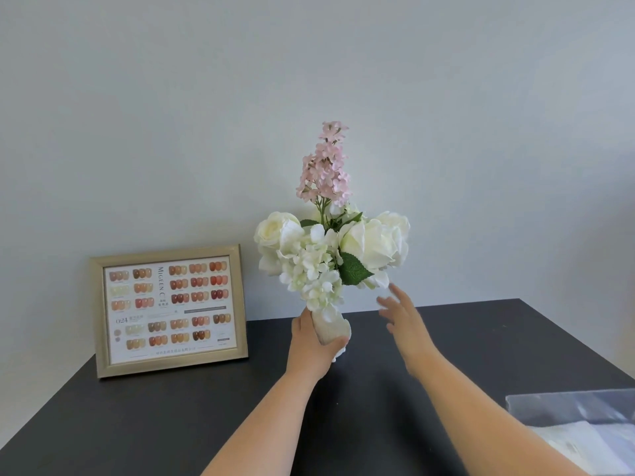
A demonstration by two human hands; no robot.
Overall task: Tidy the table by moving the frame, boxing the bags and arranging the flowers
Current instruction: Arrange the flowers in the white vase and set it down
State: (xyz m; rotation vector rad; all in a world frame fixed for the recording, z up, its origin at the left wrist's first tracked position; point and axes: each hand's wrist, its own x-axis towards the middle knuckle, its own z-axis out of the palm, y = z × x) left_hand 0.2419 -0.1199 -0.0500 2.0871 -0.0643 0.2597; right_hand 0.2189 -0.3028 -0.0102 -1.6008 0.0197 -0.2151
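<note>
A white vase [335, 329] stands near the back of the dark table [171, 424]. It holds white flowers [326, 255] and one tall pink sprig [324, 166]. My left hand [311, 341] is wrapped around the vase from its left side. My right hand [400, 316] hovers just right of the vase with fingers spread, close under the white blooms, holding nothing. A gold frame [170, 312] with a nail colour chart stands upright at the back left, against the wall.
A clear plastic box [577, 427] with white bags inside sits at the table's right front corner. A plain grey wall rises right behind the table. Bare dark tabletop stretches in front of the frame and the vase.
</note>
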